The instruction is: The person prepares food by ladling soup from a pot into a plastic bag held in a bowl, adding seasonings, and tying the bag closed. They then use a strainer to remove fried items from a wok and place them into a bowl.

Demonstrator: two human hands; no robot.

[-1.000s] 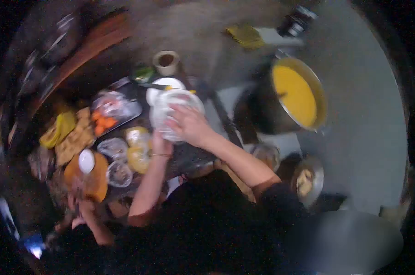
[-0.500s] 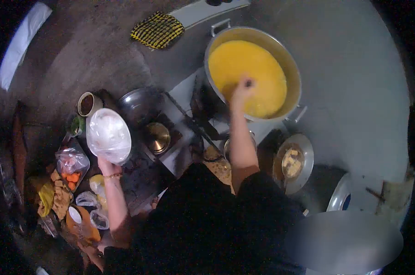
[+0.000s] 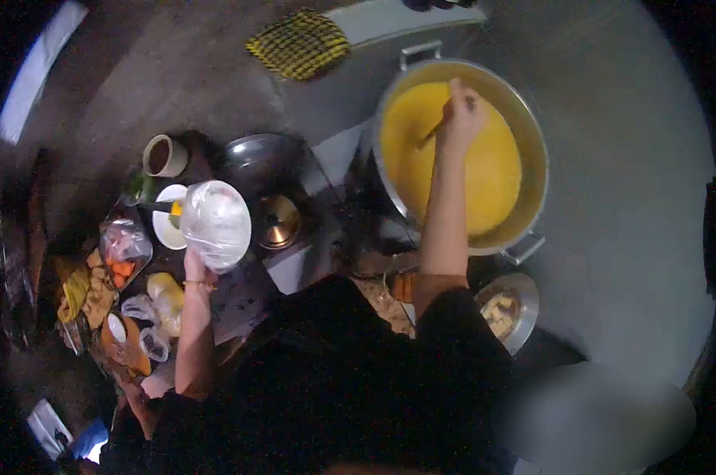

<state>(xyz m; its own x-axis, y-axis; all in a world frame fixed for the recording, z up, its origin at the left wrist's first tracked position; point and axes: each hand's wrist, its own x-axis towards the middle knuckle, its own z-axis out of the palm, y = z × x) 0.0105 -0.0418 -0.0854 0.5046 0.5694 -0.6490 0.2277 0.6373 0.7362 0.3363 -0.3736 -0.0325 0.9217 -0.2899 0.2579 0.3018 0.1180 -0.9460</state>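
Observation:
My left hand (image 3: 200, 269) is closed on the edge of a white bowl (image 3: 215, 226) covered in clear plastic wrap, held up over the left work area. Behind it sits a white bowl (image 3: 168, 236), with a dark-handled utensil (image 3: 158, 207) and something yellow at its rim, partly hidden. Over the large metal pot (image 3: 534, 111), my right hand (image 3: 462, 119) grips a utensil handle (image 3: 431, 136) slanting down into yellow liquid (image 3: 484, 186). The utensil's lower end is under the surface, so its kind does not show.
A pan with pale food (image 3: 500, 313) lies right of my body. On the left are a brown cup (image 3: 165, 156), bagged pink food (image 3: 126, 240), orange pieces (image 3: 123, 273) and a brass-coloured lid (image 3: 279, 222). A black-and-yellow checked cloth (image 3: 298, 45) lies beyond.
My right hand has moved toward the far side of the pot, and the utensil handle now shows. The covered bowl has shifted right, uncovering the white bowl behind it. The whole view has shifted somewhat.

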